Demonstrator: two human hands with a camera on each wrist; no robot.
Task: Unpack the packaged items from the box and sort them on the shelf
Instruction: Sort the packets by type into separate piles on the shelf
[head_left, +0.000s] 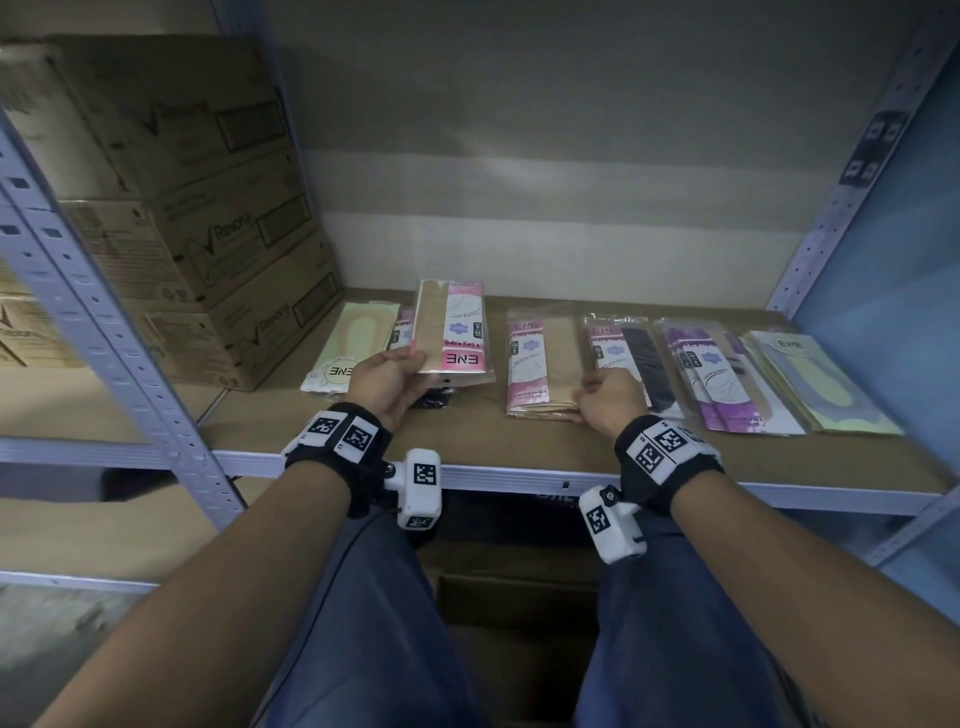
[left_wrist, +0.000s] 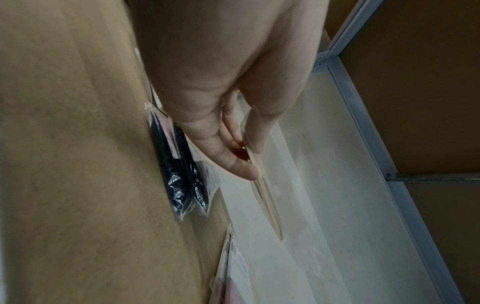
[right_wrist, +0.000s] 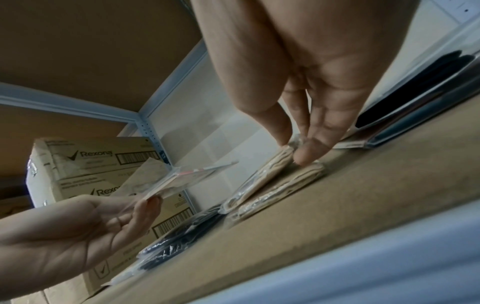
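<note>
My left hand (head_left: 400, 370) holds a pink-and-beige stocking packet (head_left: 453, 327) lifted above the shelf board (head_left: 519, 441); in the left wrist view its thumb and fingers (left_wrist: 244, 170) pinch the packet's thin edge (left_wrist: 267, 201). My right hand (head_left: 589, 395) pinches the near corner of a beige packet (head_left: 535, 371) lying on a small pile; the right wrist view shows the fingertips (right_wrist: 303, 156) on that pile (right_wrist: 275, 181). Black packets (head_left: 435, 401) lie under my left hand.
More packets lie in a row on the shelf: yellow-green (head_left: 349, 347) at the left, then black (head_left: 647, 364), purple (head_left: 711, 376) and yellow-green (head_left: 826, 384) at the right. Stacked Rexona cartons (head_left: 208, 234) fill the left end. A cardboard box (head_left: 519, 623) sits below between my knees.
</note>
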